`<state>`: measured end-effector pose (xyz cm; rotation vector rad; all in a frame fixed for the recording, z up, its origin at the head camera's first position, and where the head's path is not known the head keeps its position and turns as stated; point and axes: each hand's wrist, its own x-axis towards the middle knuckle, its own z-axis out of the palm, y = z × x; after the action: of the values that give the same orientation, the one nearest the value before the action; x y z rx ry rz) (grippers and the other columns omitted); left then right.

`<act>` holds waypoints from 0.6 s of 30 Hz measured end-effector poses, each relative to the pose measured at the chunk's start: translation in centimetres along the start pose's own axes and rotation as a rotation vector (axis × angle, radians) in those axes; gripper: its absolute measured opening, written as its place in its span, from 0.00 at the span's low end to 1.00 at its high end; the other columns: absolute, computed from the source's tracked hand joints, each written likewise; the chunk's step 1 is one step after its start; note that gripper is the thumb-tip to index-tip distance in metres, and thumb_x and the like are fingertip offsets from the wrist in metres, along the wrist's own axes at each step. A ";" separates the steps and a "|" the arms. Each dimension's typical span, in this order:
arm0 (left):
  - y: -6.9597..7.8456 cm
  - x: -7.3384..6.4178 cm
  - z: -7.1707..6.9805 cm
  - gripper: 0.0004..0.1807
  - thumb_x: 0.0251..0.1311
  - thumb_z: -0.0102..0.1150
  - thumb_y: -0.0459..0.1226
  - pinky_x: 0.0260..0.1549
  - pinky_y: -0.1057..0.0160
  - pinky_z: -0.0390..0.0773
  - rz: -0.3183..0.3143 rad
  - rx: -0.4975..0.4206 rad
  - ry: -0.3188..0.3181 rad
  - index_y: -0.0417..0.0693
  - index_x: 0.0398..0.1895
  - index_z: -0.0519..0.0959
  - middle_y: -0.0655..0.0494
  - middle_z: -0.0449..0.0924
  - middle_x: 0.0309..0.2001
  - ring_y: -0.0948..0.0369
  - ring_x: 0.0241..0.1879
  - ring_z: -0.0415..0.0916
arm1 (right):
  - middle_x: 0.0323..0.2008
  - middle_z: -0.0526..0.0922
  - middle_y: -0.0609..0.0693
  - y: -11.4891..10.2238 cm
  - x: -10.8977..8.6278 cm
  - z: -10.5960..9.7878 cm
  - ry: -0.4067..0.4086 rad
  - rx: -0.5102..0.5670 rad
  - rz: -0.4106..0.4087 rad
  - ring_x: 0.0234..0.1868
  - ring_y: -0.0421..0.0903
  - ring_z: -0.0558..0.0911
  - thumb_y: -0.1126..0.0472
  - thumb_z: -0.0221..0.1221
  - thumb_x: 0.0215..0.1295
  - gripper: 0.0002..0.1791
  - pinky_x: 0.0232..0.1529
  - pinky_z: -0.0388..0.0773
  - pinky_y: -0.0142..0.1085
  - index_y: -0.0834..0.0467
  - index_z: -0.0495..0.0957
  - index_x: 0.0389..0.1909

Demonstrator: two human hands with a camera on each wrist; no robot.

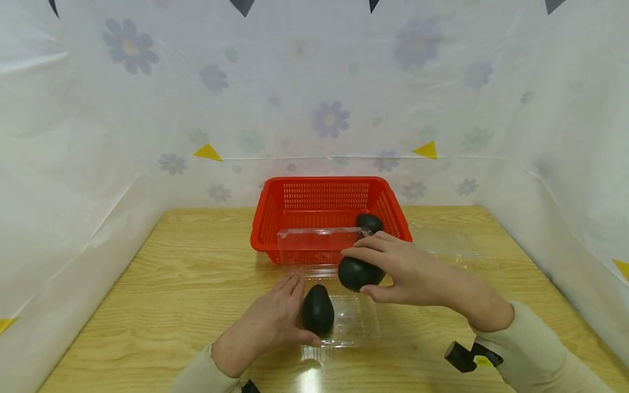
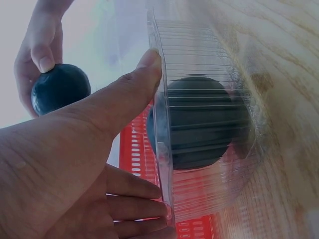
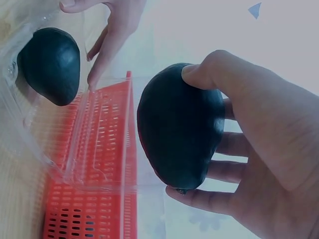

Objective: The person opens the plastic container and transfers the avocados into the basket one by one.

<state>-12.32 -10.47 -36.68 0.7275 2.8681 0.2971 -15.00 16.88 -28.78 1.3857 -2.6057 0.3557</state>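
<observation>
Right hand (image 1: 400,267) above clamshell's right side, fingers and thumb curled round held avocado (image 1: 358,274), off the base. Left hand (image 1: 272,316) at clamshell's left edge, thumb spread from fingers, fingers extended, touching the rim. Clear clamshell (image 1: 354,322) on desk (image 1: 172,295): 1 seated avocado (image 1: 318,311) in left half of base, lid (image 1: 304,243) up on far side. Red basket (image 1: 259,226) just behind clamshell, at least 1 dark fruit (image 1: 369,222) in its right end.

Pale beige sleeves (image 1: 533,349) carry black wrist devices (image 1: 460,357), one marked yellow-green.
</observation>
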 end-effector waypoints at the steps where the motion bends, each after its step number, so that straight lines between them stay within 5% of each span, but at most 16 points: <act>1: 0.0 0.0 0.0 0.65 0.41 0.69 0.69 0.70 0.48 0.65 0.000 0.000 -0.001 0.34 0.74 0.58 0.38 0.57 0.75 0.45 0.75 0.56 | 0.59 0.78 0.47 0.0 0.0 -0.1 0.003 -0.002 0.001 0.58 0.47 0.75 0.51 0.68 0.59 0.32 0.51 0.82 0.45 0.50 0.73 0.65; 18: -0.1 0.0 0.0 0.65 0.41 0.70 0.68 0.69 0.48 0.66 0.007 -0.003 0.007 0.34 0.74 0.58 0.38 0.58 0.75 0.45 0.75 0.56 | 0.58 0.77 0.47 0.7 0.4 -1.5 -0.006 0.051 0.078 0.57 0.47 0.77 0.51 0.69 0.59 0.33 0.49 0.82 0.46 0.48 0.72 0.66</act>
<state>-12.35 -10.49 -36.73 0.7368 2.8719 0.3061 -15.76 17.33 -27.35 1.3048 -2.6786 0.4327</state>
